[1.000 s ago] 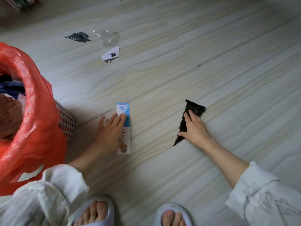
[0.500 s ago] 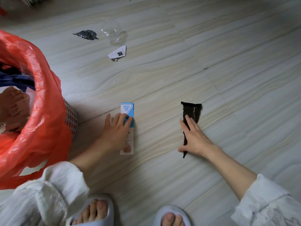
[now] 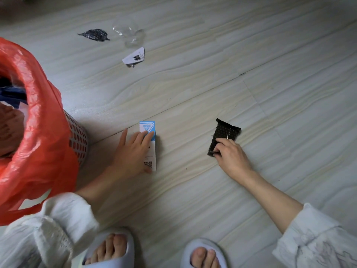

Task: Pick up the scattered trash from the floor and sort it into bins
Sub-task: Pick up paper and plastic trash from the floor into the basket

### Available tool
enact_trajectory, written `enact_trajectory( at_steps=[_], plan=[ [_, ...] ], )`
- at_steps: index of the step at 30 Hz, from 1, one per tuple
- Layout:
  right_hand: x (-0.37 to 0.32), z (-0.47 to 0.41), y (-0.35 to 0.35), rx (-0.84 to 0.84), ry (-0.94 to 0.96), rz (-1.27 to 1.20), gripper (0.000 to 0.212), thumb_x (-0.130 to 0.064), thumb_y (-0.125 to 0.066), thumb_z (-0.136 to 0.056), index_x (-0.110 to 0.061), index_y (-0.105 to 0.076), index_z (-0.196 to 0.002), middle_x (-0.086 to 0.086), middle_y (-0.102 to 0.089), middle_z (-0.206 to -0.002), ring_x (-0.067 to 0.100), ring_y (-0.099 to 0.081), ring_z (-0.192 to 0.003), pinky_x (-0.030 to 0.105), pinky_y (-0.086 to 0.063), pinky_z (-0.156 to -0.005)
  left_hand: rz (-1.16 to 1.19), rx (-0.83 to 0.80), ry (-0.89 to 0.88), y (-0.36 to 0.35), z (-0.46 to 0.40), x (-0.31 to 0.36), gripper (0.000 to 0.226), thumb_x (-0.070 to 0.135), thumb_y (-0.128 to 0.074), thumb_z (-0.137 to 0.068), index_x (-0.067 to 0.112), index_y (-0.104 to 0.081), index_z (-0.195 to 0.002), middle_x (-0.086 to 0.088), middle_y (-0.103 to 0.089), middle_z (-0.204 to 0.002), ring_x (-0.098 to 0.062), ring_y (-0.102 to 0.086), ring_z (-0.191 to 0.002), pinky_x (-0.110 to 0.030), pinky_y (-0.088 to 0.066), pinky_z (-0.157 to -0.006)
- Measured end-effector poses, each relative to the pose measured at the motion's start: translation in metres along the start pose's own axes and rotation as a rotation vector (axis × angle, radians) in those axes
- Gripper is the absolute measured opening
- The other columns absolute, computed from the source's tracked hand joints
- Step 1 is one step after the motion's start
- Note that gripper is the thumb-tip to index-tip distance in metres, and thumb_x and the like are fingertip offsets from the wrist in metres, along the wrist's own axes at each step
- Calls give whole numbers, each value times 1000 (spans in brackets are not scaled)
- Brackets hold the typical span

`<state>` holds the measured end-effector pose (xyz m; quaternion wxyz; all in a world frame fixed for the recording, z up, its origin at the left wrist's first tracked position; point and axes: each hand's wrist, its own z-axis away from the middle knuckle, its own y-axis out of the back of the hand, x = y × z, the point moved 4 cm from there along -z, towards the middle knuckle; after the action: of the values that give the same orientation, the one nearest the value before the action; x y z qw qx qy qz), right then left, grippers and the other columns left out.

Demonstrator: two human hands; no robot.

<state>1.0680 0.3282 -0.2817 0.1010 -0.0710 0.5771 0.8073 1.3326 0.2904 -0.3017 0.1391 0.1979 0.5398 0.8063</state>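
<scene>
Pinching the black wrapper (image 3: 224, 136), the right hand (image 3: 230, 155) sits at three o'clock of the left hand (image 3: 133, 153), spread flat on the box (image 3: 148, 144).

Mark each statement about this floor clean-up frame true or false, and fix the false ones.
1. The right hand pinches the black dotted plastic wrapper. True.
2. The left hand lies with straight fingers on the flat blue and white cardboard box. True.
3. The blue and white box is already inside the grey perforated bin lined with a red plastic bag. False: it lies on the pale wood-grain floor, beside the bin.
4. The white paper scrap with a printed code lies between the two hands. False: it lies farther away, near the crumpled clear plastic film.
5. A dark crumpled scrap lies on the floor, untouched by either hand. True.
</scene>
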Motion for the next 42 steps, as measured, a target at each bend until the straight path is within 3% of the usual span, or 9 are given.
enact_trajectory(
  at_steps=[4, 6, 9, 20, 26, 30, 35, 38, 42],
  plan=[
    [-21, 9, 8, 40, 2, -34, 23, -21, -53, -92, -7, -60, -109, 6, -64, -116, 25, -54, -109, 33, -42, -82, 70, 128, 5, 11, -2, 1, 33, 16, -69, -76, 9, -59, -106, -10, -63, -105, -29, -55, -110, -43, -19, -110],
    [-35, 13, 20, 56, -30, -70, 25, -23, -50, -94, -10, -59, -112, 9, -66, -107, 29, -58, -102, 34, -42, -75, 109, 93, 17, 21, 2, 7, 18, 11, -61, -81, 8, -59, -99, -12, -64, -99, -32, -59, -99, -37, -36, -92],
    [-54, 14, 45, 78, -52, -111, 24, -25, -48, -94, -14, -59, -113, 15, -69, -100, 35, -60, -96, 35, -43, -72, 257, 106, 57, 49, 13, 14, 18, 19, -57, -85, 11, -55, -100, -10, -61, -105, -35, -61, -91, -34, -43, -66],
    [-181, 24, 171, 163, -3, -453, 21, -14, -42, -93, -17, -43, -73, 10, -54, -69, 41, -65, -79, 42, -50, -78, 460, 693, 93, 212, 115, 3, 28, 6, -51, -86, 12, -56, -113, -10, -67, -100, -30, -63, -82, -35, -48, -65],
    [-260, 34, 224, 249, 65, -660, 19, -12, -39, -93, -10, -49, -77, 18, -64, -68, 3, -55, -33, 11, -39, -42, 553, 1024, 214, 281, 174, -64, 18, -4, -50, -86, 1, -59, -101, -12, -61, -95, -21, -55, -83, -25, -43, -70],
    [-300, 33, 233, 274, 97, -774, 19, -14, -40, -93, -8, -45, -75, 27, -63, -78, 5, -57, -34, 15, -35, -43, 342, 856, 339, 286, 175, -129, 26, -3, -49, -86, 5, -64, -106, -15, -66, -101, -33, -58, -96, -41, -45, -79],
    [-310, 25, 213, 220, 77, -751, 22, -15, -43, -94, 4, -52, -88, 28, -64, -88, 13, -61, -41, 16, -38, -44, 254, 679, 238, 269, 143, -164, 35, -14, -54, -71, 9, -72, -89, -12, -72, -86, -32, -65, -82, -37, -48, -66],
    [-304, 16, 202, 201, 69, -762, 22, -15, -44, -94, 5, -52, -89, 31, -62, -86, 10, -61, -39, 22, -43, -49, 245, 545, 248, 248, 118, -176, 34, -11, -53, -73, 11, -71, -92, -10, -69, -97, -30, -62, -93, -39, -50, -73],
    [-300, 2, 192, 194, 70, -828, 20, -11, -44, -93, 7, -53, -90, 32, -62, -79, 20, -64, -46, 49, -54, -67, 181, 436, 240, 233, 97, -185, 40, -11, -47, -75, 7, -64, -107, -10, -58, -112, -29, -54, -106, -42, -46, -85]
  ],
)
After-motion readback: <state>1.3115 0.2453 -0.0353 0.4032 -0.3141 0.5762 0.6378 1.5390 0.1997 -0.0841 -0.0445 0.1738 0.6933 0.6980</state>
